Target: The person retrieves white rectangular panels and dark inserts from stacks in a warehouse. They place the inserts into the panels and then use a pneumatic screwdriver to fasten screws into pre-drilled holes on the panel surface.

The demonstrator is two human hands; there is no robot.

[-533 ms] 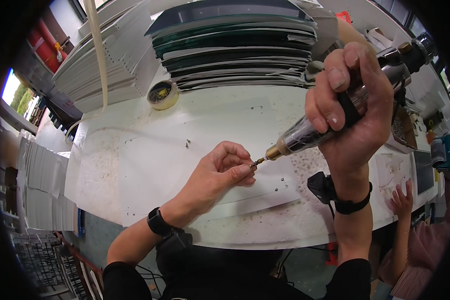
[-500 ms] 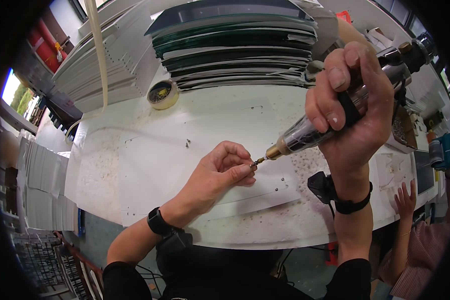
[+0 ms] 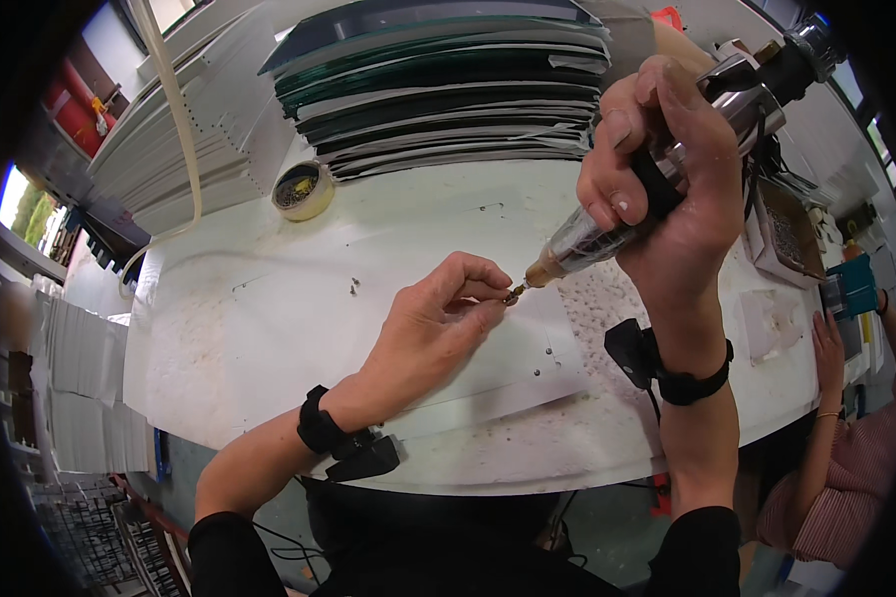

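Note:
My right hand [image 3: 682, 189] is wrapped round a silver power screwdriver [image 3: 589, 244], its brass-coloured nose slanting down to the left. At the bit's tip, my left hand [image 3: 433, 313] pinches a small screw [image 3: 512, 297] between thumb and fingers; the fingertips partly hide it. Both hands are above a thin white panel [image 3: 299, 338] lying on the worktable. A few loose screws [image 3: 354, 287] lie on the panel left of my left hand. Small dark screws [image 3: 549, 351] also show near its right edge.
A round tub of screws [image 3: 304, 191] stands at the back left, before stacked white panels [image 3: 184, 139]. Dark sheets [image 3: 438, 90] are piled at the back. To the right are an open box of small parts [image 3: 786, 234] and another person's hand [image 3: 827, 343]. A pale hose [image 3: 184, 119] hangs at left.
The scene has shifted slightly left in the view. My left fingers have closed further round the screw at the bit. The other person's hand has moved up towards a teal tool.

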